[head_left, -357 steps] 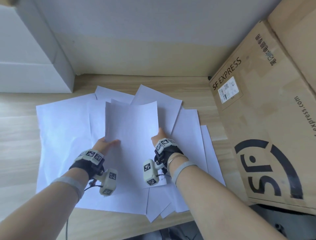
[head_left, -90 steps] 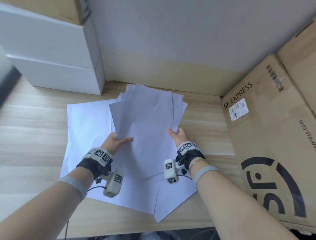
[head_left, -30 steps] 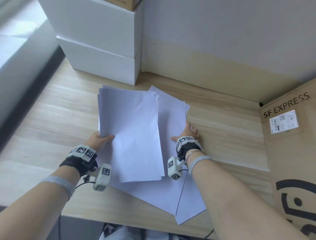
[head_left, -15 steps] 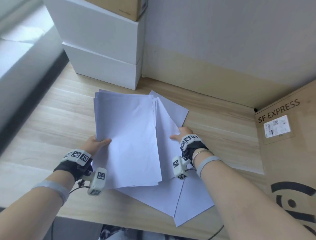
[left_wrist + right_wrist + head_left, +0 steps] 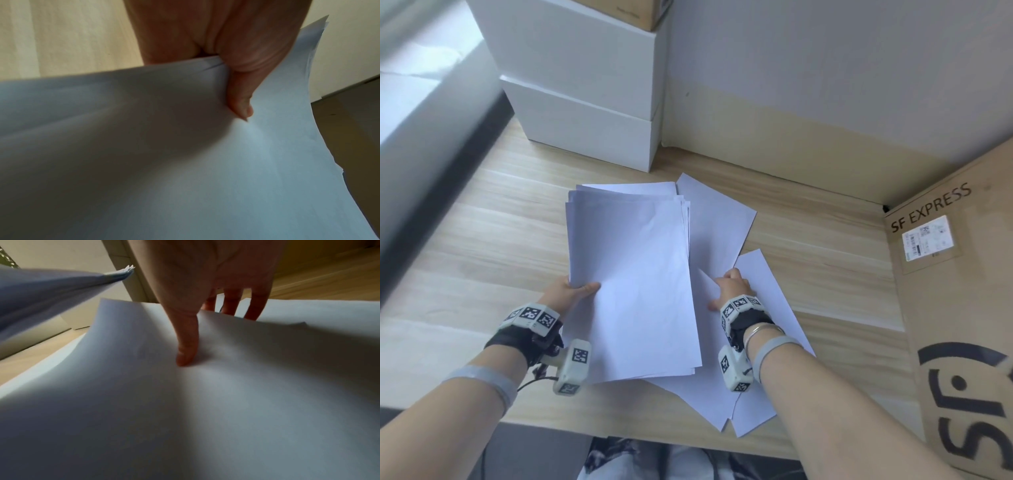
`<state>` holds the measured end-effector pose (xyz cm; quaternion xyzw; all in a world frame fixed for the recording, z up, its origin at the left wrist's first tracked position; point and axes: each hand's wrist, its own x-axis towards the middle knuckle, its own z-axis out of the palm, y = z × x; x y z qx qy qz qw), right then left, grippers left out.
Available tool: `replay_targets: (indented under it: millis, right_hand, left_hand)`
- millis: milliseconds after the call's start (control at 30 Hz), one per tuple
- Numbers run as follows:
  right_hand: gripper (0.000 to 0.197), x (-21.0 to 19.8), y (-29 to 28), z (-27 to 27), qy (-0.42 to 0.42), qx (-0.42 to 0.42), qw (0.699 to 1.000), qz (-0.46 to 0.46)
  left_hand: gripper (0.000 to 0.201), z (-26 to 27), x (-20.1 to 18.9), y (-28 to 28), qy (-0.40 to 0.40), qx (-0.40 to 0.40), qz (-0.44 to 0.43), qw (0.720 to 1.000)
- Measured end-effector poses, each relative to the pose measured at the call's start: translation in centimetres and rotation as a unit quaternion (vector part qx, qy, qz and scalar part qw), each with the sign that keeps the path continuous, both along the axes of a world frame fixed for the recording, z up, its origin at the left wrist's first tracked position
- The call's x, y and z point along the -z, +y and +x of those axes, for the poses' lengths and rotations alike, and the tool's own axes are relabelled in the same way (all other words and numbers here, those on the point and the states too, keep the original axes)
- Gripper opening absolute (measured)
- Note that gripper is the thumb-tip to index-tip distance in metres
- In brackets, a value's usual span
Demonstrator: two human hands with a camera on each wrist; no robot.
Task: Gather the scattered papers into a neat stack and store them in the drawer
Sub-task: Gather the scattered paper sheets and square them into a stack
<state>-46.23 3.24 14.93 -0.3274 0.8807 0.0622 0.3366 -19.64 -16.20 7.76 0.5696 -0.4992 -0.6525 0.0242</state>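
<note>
My left hand (image 5: 573, 291) grips a stack of white papers (image 5: 633, 274) by its left edge, thumb on top, and holds it slightly above the wooden desk (image 5: 482, 240). The left wrist view shows the thumb (image 5: 240, 94) pressed on the stack (image 5: 185, 162). Two loose sheets lie to the right, partly under the stack. My right hand (image 5: 729, 287) pinches the angled loose sheet (image 5: 719, 229) at its right edge, with the thumb (image 5: 187, 345) on top and the fingers (image 5: 230, 305) curled under. The second sheet (image 5: 774, 301) lies flat beneath that hand. No drawer is identifiable.
Two stacked white boxes (image 5: 585, 113) stand at the back left against the wall, with a brown carton on top. A large SF Express cardboard box (image 5: 955, 308) blocks the right side. The desk's front edge (image 5: 619, 431) is close to my body.
Over the earlier frames the scattered sheets were gathered into the stack in my left hand. In the last half second my right hand slid slightly left and took the angled sheet's edge.
</note>
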Motion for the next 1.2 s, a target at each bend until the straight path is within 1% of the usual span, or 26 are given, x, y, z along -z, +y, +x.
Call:
replay_targets:
  millis: [67, 133, 167, 233, 267, 300, 367, 400, 500, 567, 667, 700, 733, 800, 833, 933, 1033, 1067, 1133, 1200]
  right_hand:
    - [0.019, -0.4, -0.1, 0.1, -0.003, 0.011, 1.000, 0.008]
    - [0.024, -0.7, 0.0, 0.1, -0.004, 0.023, 1.000, 0.009]
    - [0.027, -0.8, 0.1, 0.1, -0.006, 0.035, 0.999, 0.004]
    - [0.031, -1.0, 0.3, 0.1, -0.026, 0.076, 0.996, -0.027]
    - [0.031, -1.2, 0.3, 0.1, -0.041, 0.099, 0.993, -0.043]
    - [0.035, -1.4, 0.3, 0.0, -0.051, 0.118, 0.990, -0.053]
    - [0.044, -1.6, -0.1, -0.3, -0.057, 0.151, 0.986, -0.048]
    - [0.043, -1.8, -0.3, -0.5, -0.057, 0.175, 0.982, -0.048]
    - [0.039, -2.5, -1.1, -1.1, -0.071, 0.254, 0.961, -0.079]
    - [0.036, -2.6, -1.6, -1.5, -0.081, 0.306, 0.943, -0.100]
    - [0.018, -2.2, -2.3, -1.7, -0.079, 0.370, 0.918, -0.122]
    - [0.018, -2.0, -2.6, -1.6, -0.084, 0.378, 0.914, -0.122]
    - [0.024, -1.7, -2.9, -1.4, -0.091, 0.381, 0.912, -0.121]
    - [0.045, -1.1, -3.7, -0.9, -0.088, 0.381, 0.913, -0.114]
    - [0.048, -1.0, -4.1, -0.5, -0.081, 0.384, 0.913, -0.111]
    - [0.035, -0.7, -4.7, -0.1, -0.044, 0.396, 0.912, -0.094]
    - [0.036, -0.3, -4.6, -0.3, -0.074, 0.376, 0.916, -0.117]
    - [0.035, -0.2, -4.4, -0.5, -0.068, 0.367, 0.920, -0.123]
    - [0.030, -0.3, -3.8, -0.8, -0.045, 0.360, 0.919, -0.155]
    - [0.026, -0.5, -3.1, -1.3, -0.039, 0.364, 0.908, -0.204]
  left_hand:
    - [0.066, 0.1, -0.2, 0.0, 0.003, 0.001, 0.000, 1.000]
    - [0.062, 0.0, -0.8, 0.2, 0.008, 0.002, 0.003, 1.000]
    - [0.055, -0.2, -1.7, 0.4, 0.008, 0.004, 0.002, 1.000]
    - [0.031, -0.7, -4.0, 1.0, 0.014, 0.002, -0.003, 1.000]
    - [0.023, -0.9, -4.4, 1.0, 0.015, -0.001, -0.003, 1.000]
    - [0.022, -1.0, -4.6, 1.0, 0.017, -0.004, -0.005, 1.000]
    - [0.026, -1.1, -4.9, 0.9, 0.023, -0.008, -0.009, 1.000]
    - [0.029, -1.2, -5.0, 0.7, 0.027, -0.011, -0.012, 1.000]
    - [0.038, -1.4, -5.6, 0.4, 0.034, -0.025, -0.019, 0.999]
    - [0.040, -1.3, -5.7, 0.1, 0.034, -0.026, -0.018, 0.999]
    - [0.038, -0.7, -5.3, -0.6, 0.021, -0.025, -0.016, 0.999]
    - [0.038, -0.4, -5.0, -0.9, 0.018, -0.027, -0.015, 0.999]
    - [0.039, -0.3, -4.9, -1.0, 0.014, -0.030, -0.015, 0.999]
    - [0.037, -0.1, -5.0, -0.9, 0.011, -0.039, -0.015, 0.999]
    - [0.037, 0.0, -5.0, -0.9, 0.008, -0.042, -0.016, 0.999]
    - [0.038, 0.1, -4.9, -1.1, -0.001, -0.055, -0.012, 0.998]
    - [0.038, 0.1, -4.8, -1.3, -0.004, -0.062, -0.010, 0.998]
    - [0.039, 0.0, -4.9, -1.3, -0.006, -0.063, -0.009, 0.998]
    - [0.039, -0.2, -4.9, -1.3, -0.002, -0.065, -0.008, 0.998]
    - [0.039, -0.5, -4.8, -1.2, -0.002, -0.068, -0.007, 0.998]
